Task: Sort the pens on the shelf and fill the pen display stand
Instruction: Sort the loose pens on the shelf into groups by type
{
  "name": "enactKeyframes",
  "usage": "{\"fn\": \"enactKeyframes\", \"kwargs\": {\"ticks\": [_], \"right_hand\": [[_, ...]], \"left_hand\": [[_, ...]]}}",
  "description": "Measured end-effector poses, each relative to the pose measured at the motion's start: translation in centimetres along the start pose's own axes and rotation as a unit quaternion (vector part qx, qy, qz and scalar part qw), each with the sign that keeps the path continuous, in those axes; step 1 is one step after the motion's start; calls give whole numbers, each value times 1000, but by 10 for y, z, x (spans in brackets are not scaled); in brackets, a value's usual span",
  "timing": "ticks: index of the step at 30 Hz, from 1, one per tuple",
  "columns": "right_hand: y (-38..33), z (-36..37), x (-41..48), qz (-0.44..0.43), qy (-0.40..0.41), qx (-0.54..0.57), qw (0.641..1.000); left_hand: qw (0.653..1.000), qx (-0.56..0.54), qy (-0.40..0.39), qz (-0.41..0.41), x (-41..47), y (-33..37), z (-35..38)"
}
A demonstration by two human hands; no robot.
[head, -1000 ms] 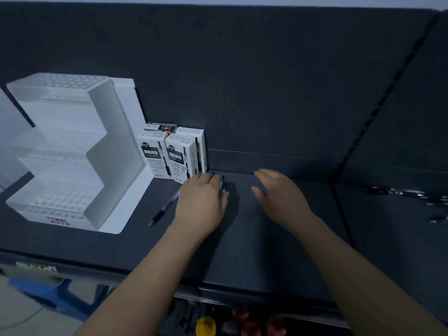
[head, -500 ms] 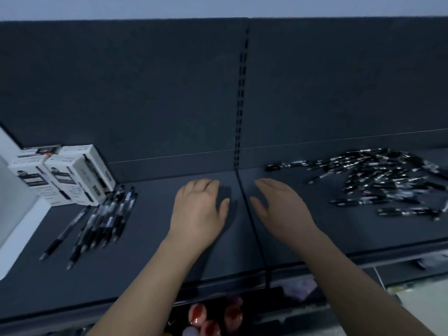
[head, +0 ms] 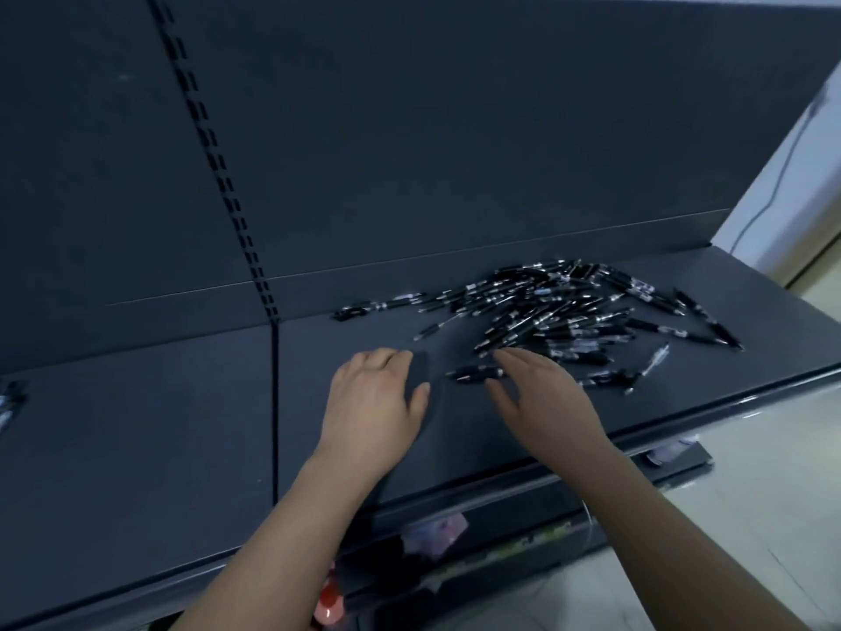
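A loose heap of several black pens [head: 550, 307] lies on the dark shelf [head: 136, 403], right of centre. My right hand [head: 541, 398] hovers flat at the heap's near-left edge, fingers apart, with one black pen [head: 473, 373] lying between its thumb and forefinger; it holds nothing. My left hand [head: 375, 403] rests palm down on the shelf just left of that pen, fingers spread and empty. A few sorted pens [head: 9, 403] show at the far left edge. The display stand is out of view.
The shelf's dark back panel [head: 409, 152] rises behind the heap, with a slotted upright [head: 214, 166] left of centre. The shelf's front lip [head: 500, 480] runs below my wrists. A lower shelf holds red and pink items [head: 330, 603]. Pale floor lies to the right.
My view has swung right: the white stand and pen boxes have left the frame and the loose pen heap is now central. Both hands moved right, reaching the heap's edge.
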State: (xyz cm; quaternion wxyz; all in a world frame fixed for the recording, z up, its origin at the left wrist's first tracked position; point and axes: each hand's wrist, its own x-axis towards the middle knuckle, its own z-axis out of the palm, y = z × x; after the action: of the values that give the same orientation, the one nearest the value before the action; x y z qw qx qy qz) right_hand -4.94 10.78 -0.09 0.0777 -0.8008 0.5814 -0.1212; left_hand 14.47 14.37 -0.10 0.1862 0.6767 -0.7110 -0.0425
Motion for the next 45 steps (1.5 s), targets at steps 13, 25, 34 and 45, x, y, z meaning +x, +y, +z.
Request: {"fn": "enactKeyframes", "kwargs": {"ticks": [13, 25, 34, 45], "right_hand": [[107, -14, 17, 111, 2, 4, 994], [225, -28, 68, 55, -25, 12, 998], [285, -31, 66, -48, -138, 49, 988], [284, -25, 76, -40, -182, 59, 981]], "left_hand": [[994, -11, -94, 47, 77, 63, 53], [996, -54, -73, -15, 126, 123, 94], [992, -87, -68, -53, 117, 156, 111], [988, -63, -130, -50, 102, 165, 122]]}}
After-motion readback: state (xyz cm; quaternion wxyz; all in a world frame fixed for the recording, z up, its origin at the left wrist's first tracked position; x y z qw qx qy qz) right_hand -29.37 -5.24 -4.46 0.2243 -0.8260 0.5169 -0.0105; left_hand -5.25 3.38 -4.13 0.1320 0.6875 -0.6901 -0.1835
